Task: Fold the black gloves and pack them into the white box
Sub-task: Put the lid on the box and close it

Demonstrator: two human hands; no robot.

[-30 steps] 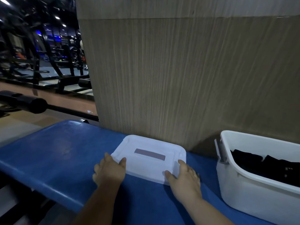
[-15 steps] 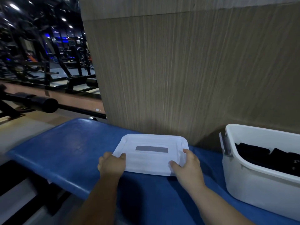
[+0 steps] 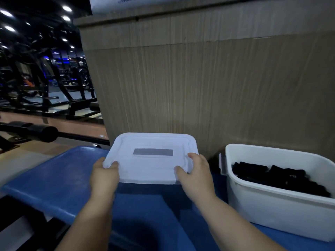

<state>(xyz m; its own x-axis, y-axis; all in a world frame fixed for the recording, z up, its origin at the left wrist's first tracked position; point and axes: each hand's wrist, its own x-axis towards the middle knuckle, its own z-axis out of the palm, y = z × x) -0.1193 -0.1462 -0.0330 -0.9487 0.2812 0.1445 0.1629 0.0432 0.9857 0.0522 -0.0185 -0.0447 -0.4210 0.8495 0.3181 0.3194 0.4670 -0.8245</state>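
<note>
Blue bench (image 3: 54, 178), left hand (image 3: 104, 175), right hand (image 3: 196, 175) gripping lid (image 3: 152, 165), white box (image 3: 272, 211) cropped

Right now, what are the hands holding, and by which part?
The white lid: the left hand grips its near-left corner, the right hand its near-right corner, thumbs on top.

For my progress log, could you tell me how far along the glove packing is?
Done: folded gloves lie in the box. In hand: the left hand and right hand grip the lid by its near corners. Left, probably: setting the lid on the open box.
</note>
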